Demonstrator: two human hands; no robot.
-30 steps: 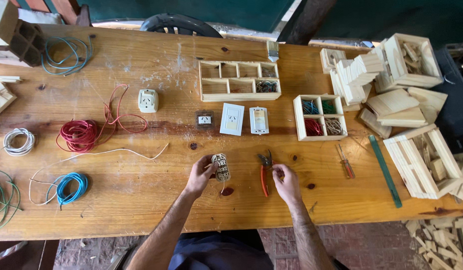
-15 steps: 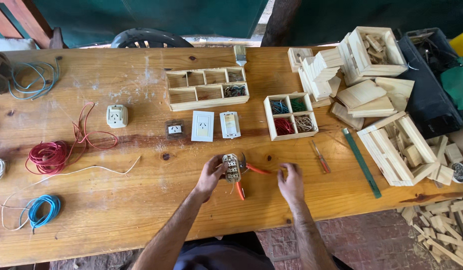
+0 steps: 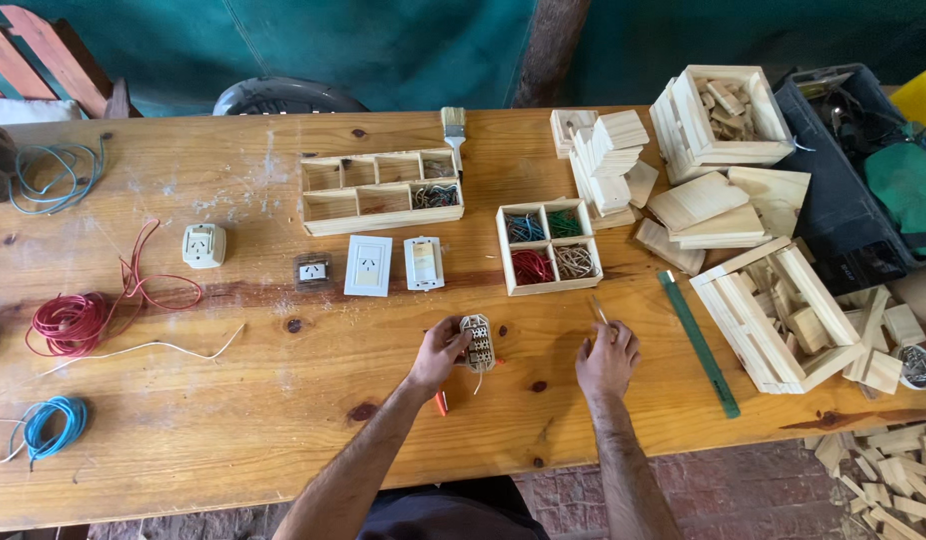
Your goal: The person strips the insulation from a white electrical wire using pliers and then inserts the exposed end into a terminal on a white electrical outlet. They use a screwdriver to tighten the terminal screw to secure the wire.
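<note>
My left hand holds a small beige electrical module with short wires on it, upright just above the wooden table. Orange-handled pliers lie on the table, mostly hidden under that hand and wrist. My right hand is to the right of the module, apart from it. Its fingers are closed around a thin screwdriver whose shaft points away from me.
Beyond the hands stand a small four-compartment box of coloured wires, two white wall plates, and a long wooden divider tray. A green ruler and wooden crates lie right. Red and blue wire coils lie left.
My right hand moved right, away from the pliers, and took hold of the thin screwdriver that lay on the table. The left hand kept the module. The camera view shifted.
</note>
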